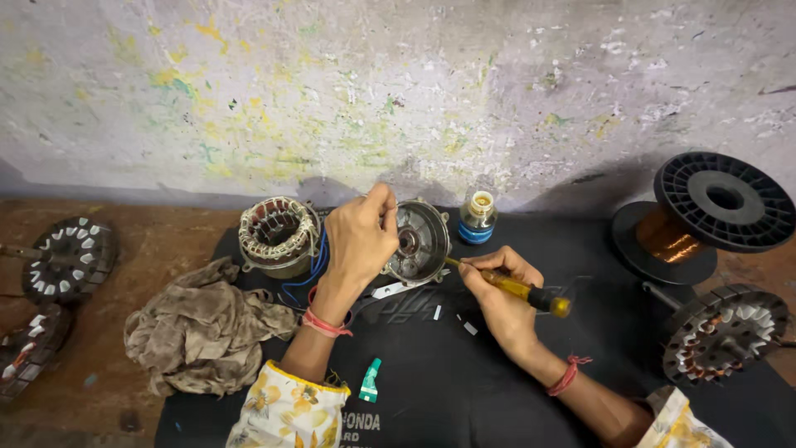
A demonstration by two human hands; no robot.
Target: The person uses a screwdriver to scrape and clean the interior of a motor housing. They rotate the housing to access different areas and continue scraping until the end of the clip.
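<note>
A black mat [464, 390] is spread over a brown bench [157, 241], backed by a paint-flecked wall [398, 83]. A copper wire spool [705, 220] is seen far right, a wound stator [721, 332] below it, and two more stators [66, 259] at the left edge. A crumpled rag [203, 328] lies left of centre, just beside a winding stack [278, 235] with blue leads.

A round metal motor end cover [419, 242] is propped on edge at mat centre, its open face turned toward the right hand. It is gripped at its top rim by the left hand [358, 241], fingers clamped on it. A yellow-handled screwdriver [506, 286] is held in the closed right hand [497, 303]; its long axis runs from lower right up to the left, the tip at or just short of the cover's hub — contact cannot be told. The cover lies up-left of the right hand, and the left hand is nearer.

A small glass bottle [478, 218] stands just behind the cover. A green tube [370, 382] and white scraps [469, 328] lie on the mat.
</note>
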